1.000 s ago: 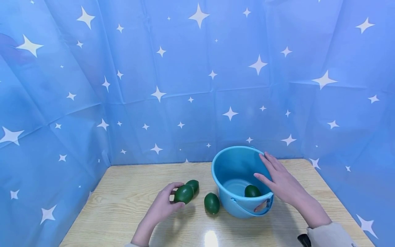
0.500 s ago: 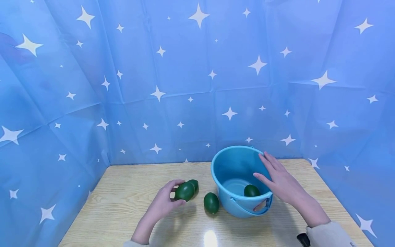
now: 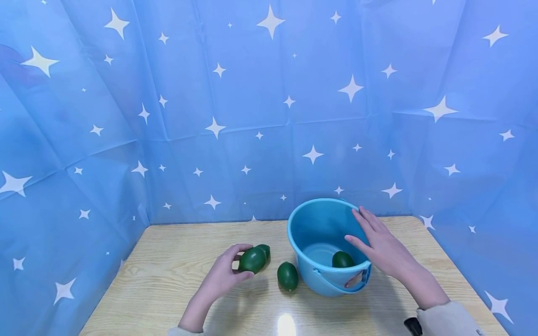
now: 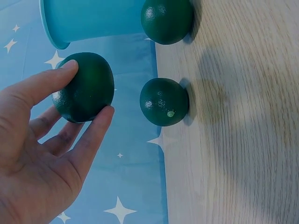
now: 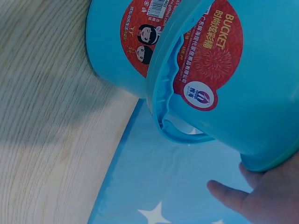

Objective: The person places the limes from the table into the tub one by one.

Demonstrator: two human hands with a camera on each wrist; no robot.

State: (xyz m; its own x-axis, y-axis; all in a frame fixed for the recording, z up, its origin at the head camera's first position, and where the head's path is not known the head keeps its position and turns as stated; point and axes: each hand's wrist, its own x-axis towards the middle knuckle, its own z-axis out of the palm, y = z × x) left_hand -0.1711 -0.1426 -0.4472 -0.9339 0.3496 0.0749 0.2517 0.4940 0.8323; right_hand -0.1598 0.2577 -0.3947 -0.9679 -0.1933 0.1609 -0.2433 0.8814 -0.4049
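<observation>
My left hand [image 3: 224, 275] holds a dark green lime [image 3: 252, 260] between thumb and fingertips. In the left wrist view the held lime [image 4: 88, 87] is up off the wooden surface. Just behind it lies a second lime [image 3: 265, 250], partly hidden in the head view. Another lime [image 3: 287, 276] rests beside the light blue bucket [image 3: 311, 275], and one more lime [image 3: 342, 259] sits inside it. My right hand [image 3: 388, 249] grips the bucket's right rim, with thumb and fingertips reaching over it. The right wrist view shows the bucket's outer wall [image 5: 261, 88] and only part of that hand.
The bucket's handle [image 3: 336, 288] hangs down its near side. A red label [image 5: 212, 51] is on its wall. Everything stands on a light wooden table [image 3: 176, 266], with a blue star-printed cloth [image 3: 252, 93] behind and at both sides.
My left hand has shifted very slightly to the right and away with the lime. The right hand and bucket look still.
</observation>
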